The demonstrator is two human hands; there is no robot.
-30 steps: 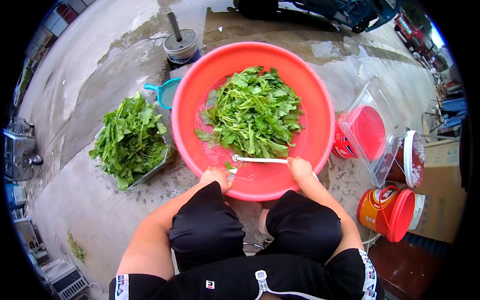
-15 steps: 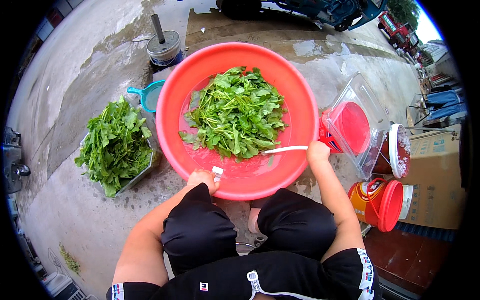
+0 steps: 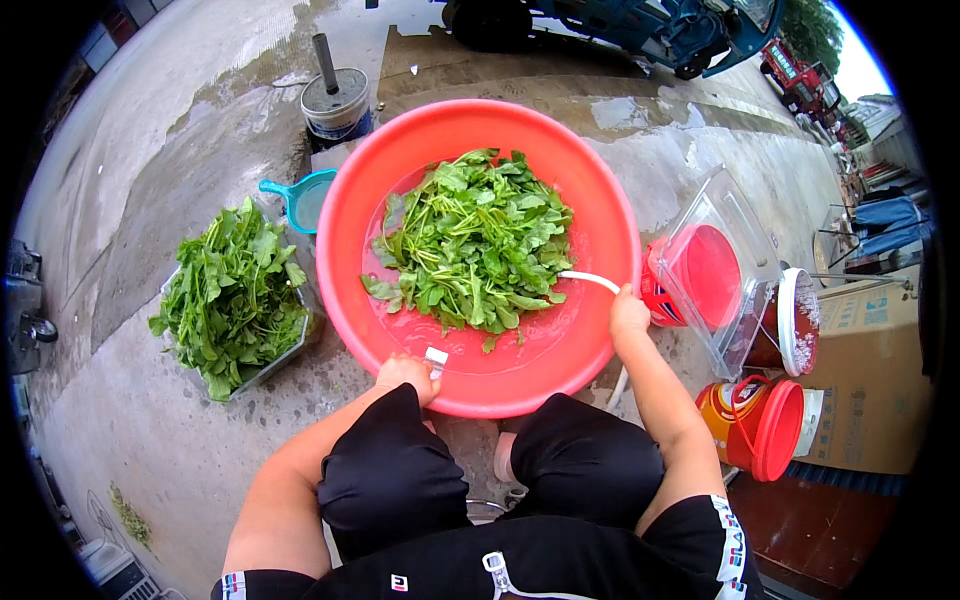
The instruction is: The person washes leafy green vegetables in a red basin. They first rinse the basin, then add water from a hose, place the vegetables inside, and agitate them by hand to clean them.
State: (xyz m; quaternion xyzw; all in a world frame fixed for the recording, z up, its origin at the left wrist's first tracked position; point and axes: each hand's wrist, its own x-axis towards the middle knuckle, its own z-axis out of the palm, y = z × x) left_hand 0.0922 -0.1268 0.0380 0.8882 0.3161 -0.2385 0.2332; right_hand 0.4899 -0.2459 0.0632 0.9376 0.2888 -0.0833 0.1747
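Note:
A big red plastic basin (image 3: 590,340) stands before my knees, holding shallow water and a heap of leafy greens (image 3: 475,240). My left hand (image 3: 408,374) grips its near-left rim, fingers partly hidden, beside a small white piece (image 3: 436,361) that looks like a label. At the right rim, my right hand (image 3: 629,318) is closed around a white hose (image 3: 596,279), its end pointing into the basin at the right edge of the greens. More leafy greens (image 3: 235,300) are piled in a clear bin to the left.
A teal scoop (image 3: 308,200) lies left of the basin; a bucket with an upright pole (image 3: 335,103) stands behind it. On the right are a clear plastic box (image 3: 742,270), red buckets (image 3: 712,270), an orange bucket (image 3: 745,425) and cardboard (image 3: 865,400). A blue vehicle (image 3: 640,40) is parked beyond.
The hose end has moved away and to the right, from the near edge of the greens to their right side. My left hand stays on the rim. The whole view has shifted slightly.

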